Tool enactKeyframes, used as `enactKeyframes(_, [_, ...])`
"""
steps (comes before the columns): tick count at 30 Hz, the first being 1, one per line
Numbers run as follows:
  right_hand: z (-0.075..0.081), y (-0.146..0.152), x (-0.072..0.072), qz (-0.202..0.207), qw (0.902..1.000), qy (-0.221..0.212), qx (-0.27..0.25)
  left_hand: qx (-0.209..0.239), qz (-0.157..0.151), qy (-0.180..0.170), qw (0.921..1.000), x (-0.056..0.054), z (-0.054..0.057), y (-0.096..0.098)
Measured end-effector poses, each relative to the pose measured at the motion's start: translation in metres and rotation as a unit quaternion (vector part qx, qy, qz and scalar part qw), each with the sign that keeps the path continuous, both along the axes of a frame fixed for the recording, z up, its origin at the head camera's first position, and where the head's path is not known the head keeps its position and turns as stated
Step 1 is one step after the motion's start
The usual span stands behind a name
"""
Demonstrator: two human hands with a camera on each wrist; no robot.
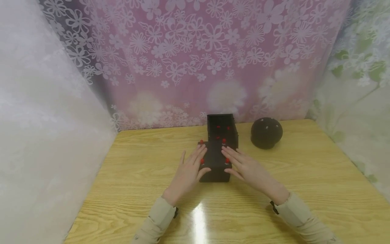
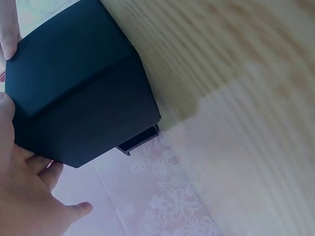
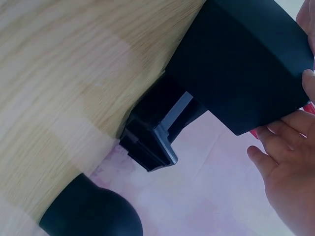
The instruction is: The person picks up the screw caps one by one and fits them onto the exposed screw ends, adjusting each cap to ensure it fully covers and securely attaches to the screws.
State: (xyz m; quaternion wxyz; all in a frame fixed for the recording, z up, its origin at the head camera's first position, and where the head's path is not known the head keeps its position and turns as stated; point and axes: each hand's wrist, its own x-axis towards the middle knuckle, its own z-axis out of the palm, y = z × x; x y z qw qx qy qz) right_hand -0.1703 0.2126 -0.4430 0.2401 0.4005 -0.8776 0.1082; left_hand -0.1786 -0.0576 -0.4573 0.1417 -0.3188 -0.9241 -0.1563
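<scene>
There are two hands, two boxes — and one rounded object.

No lettering can be read; pale marks by the red knobs on the box, near the fingers, are too small.

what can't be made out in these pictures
Head: near end of rear black tray, hidden by front black box.
Head: marks by red knobs, too small to read.
Left wrist: most of right hand, cut off at upper left corner.
Right wrist: part of round black object, cut off by bottom edge.
</scene>
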Motion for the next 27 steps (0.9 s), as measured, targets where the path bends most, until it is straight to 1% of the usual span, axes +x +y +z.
enactKeyframes(8, [0.003, -0.011, 0.001, 0.014, 0.9999, 0.003, -0.001, 0.01, -0.005, 0.01, 0.9999, 0.003, 0.0, -0.012])
enactKeyframes(16, [0.0, -0.026, 0.0, 0.026, 0.9995, 0.019, 0.001, -0.001, 0.004, -0.005, 1.0, 0.004, 0.001, -0.029])
enactKeyframes(19, [-0.001, -0.031, 0.0, 0.026, 0.9996, 0.015, 0.003, -0.001, 0.008, -0.01, 0.9999, 0.004, 0.0, -0.034])
enactKeyframes(24, [0.001, -0.04, -0.001, 0.023, 0.9996, -0.012, 0.007, 0.003, 0.016, -0.015, 0.9998, 0.004, 0.0, -0.042])
enactKeyframes(27, [0.003, -0.046, -0.002, 0.023, 0.9995, -0.021, 0.008, 0.004, 0.018, -0.012, 0.9998, 0.004, 0.0, -0.047])
